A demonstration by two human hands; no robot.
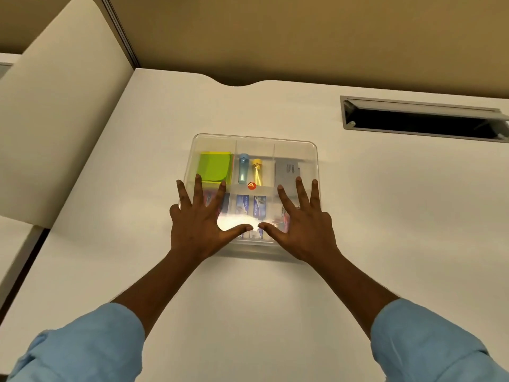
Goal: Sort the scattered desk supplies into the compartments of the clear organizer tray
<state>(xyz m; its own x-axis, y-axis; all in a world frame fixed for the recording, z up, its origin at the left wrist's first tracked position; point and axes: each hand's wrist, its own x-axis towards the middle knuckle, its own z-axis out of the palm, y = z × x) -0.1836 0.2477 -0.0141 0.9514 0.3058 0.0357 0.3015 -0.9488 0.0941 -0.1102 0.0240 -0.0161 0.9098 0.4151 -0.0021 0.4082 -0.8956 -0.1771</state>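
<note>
A clear organizer tray sits in the middle of the white desk. Its back left compartment holds a green sticky-note pad. The back middle one holds a blue tube, a yellow tube and a small red item. A grey card lies in the back right compartment. Small blue-and-white boxes fill the front middle. My left hand and my right hand are spread flat, fingers straight, over the tray's front half, thumbs nearly touching. They hide the front left and front right compartments.
A cable slot with an open grey flap is cut into the desk at the back right. A cream partition panel stands along the desk's left side. A tan wall runs behind the desk.
</note>
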